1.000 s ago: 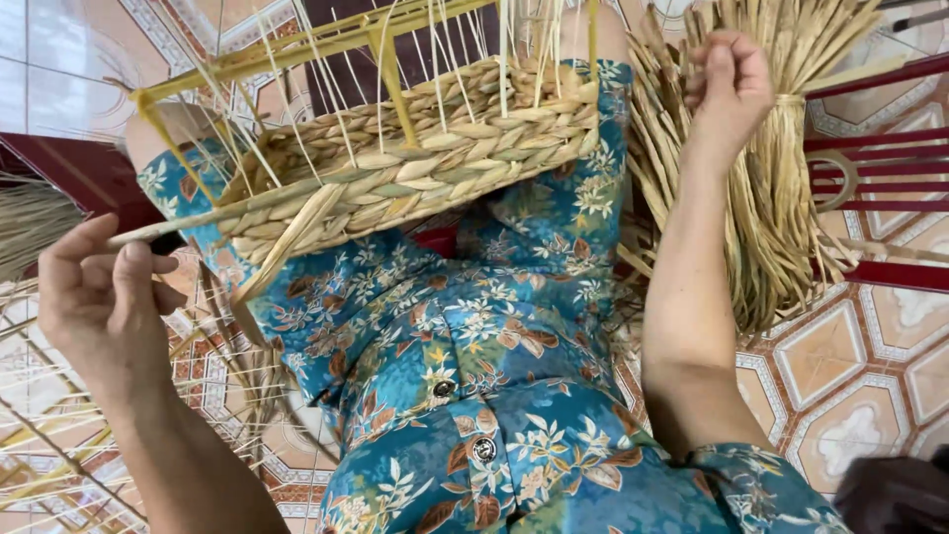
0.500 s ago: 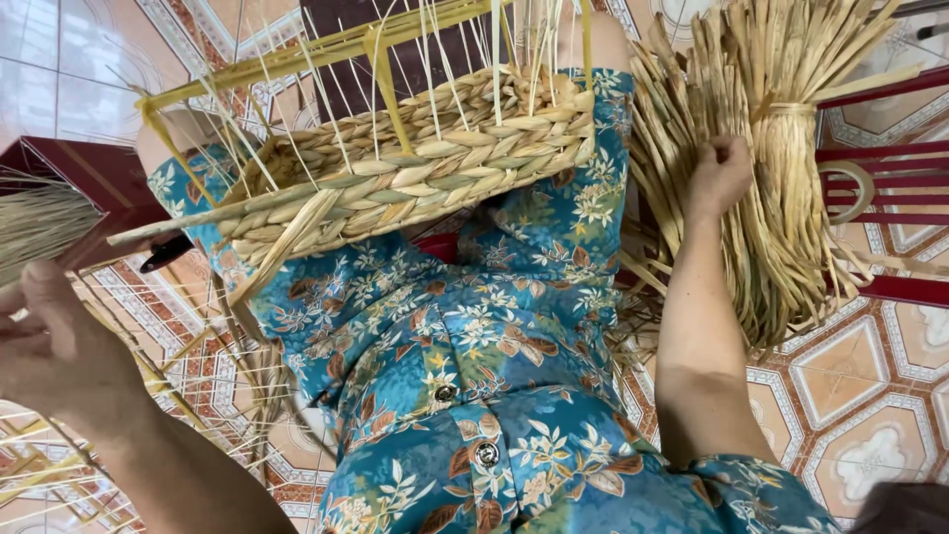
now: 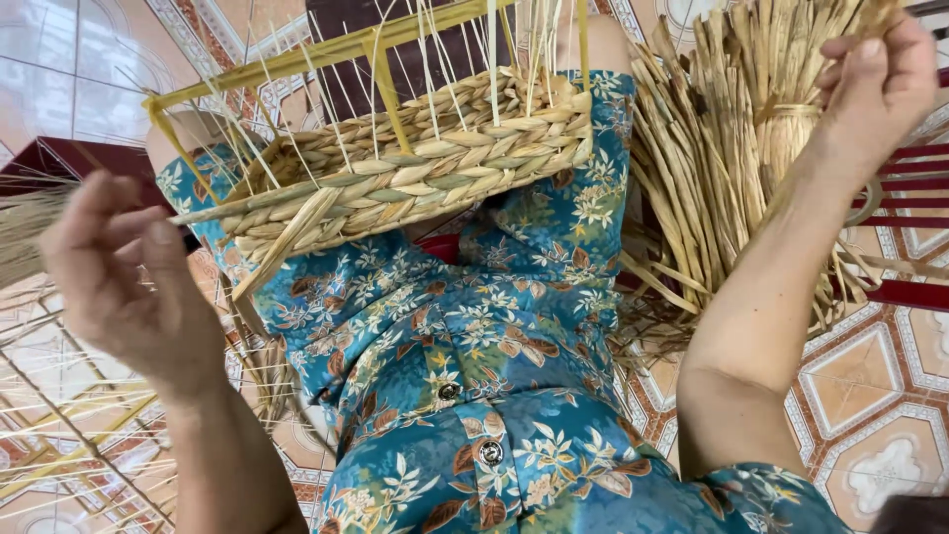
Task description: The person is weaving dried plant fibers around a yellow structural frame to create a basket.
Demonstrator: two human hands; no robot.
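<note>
The half-woven basket sits on the person's lap, on the blue flowered clothes, with thin stiff sticks poking up from its rim. No hand is holding it, so it could tip and slide off the knees if the legs move. The right hand is up at the top of the bundle of dry straw that stands beside the lap, with the fingers bent around some stalks; I cannot tell how tight the grip is. A hard pull there could drag many stalks loose or snap one. The left hand is out to the side with fingers loosely curled and apart, and I see nothing in it. Half a second ago the right hand was lower, pressed on the middle of the bundle; now it has gone up to the tips. The left hand has risen and opened a little. The basket has stayed on the lap.
</note>
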